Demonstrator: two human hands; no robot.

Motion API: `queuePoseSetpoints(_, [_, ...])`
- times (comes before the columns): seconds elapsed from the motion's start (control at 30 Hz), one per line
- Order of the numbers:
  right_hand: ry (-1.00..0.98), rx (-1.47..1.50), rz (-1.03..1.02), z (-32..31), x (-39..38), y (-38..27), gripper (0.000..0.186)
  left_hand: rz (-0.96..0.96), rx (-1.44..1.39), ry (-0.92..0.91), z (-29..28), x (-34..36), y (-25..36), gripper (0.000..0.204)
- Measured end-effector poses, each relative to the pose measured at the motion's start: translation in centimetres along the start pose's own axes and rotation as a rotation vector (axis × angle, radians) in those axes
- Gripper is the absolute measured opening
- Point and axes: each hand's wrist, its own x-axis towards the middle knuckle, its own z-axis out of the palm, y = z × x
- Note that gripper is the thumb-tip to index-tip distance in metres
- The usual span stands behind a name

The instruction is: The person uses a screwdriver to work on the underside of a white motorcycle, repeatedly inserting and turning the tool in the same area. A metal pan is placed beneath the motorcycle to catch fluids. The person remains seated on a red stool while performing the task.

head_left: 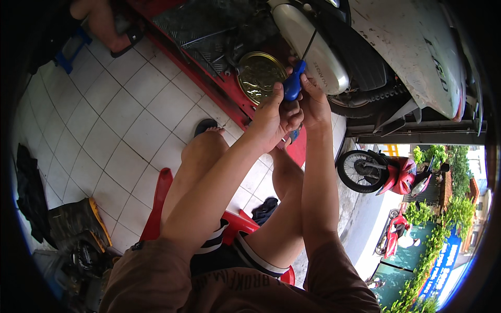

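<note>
Both my hands are raised together in front of a scooter's pale engine-side cover point(310, 49), around a screwdriver point(294, 83) with a blue handle. Its thin dark shaft points up and away, across that cover; the tip's contact with anything cannot be made out. My left hand point(275, 117) has its thumb against the handle's near end and its fingers curled. My right hand point(316, 101) pinches near the handle's front, thumb on one side and fingertips showing behind. Just left of the screwdriver, a round gold-rimmed tin point(261, 58) sits on the red work platform point(209, 86), its inside shiny.
Wrenches and rods lie on the platform's dark ribbed mat point(209, 28). A red plastic stool point(163, 190) is under me. Another person's leg point(102, 26) and a blue stool point(73, 49) are far left. A dark-yellow box point(78, 224) stands lower left; a red motorbike point(399, 175) is outside right.
</note>
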Motion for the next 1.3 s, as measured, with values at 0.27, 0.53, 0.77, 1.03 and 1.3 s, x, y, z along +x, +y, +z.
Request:
queuePoseSetpoints(0.27, [0.039,-0.052,0.041,1.3,2.2,1.0,0.019,0.801,1.334,0.462,0.2,-0.6,3.3,0.024])
queuePoseSetpoints(0.53, [0.156,-0.001,0.067,2.3,2.7,1.3,0.02,0.56,1.23,0.429,-0.3,-0.1,2.8,0.04])
queuePoseSetpoints(0.77, [-0.062,0.103,0.168,1.8,2.4,1.2,0.018,-0.004,0.135,0.164,-0.1,-0.1,4.9,0.056])
queuePoseSetpoints(1.03, [-0.003,0.074,0.034,3.2,3.4,1.3,0.011,0.894,1.287,0.375,0.8,-0.4,5.0,0.038])
queuePoseSetpoints(1.3, [-0.052,0.146,0.05,4.6,2.9,0.5,0.02,0.167,0.321,0.132,1.6,-0.7,6.4,0.041])
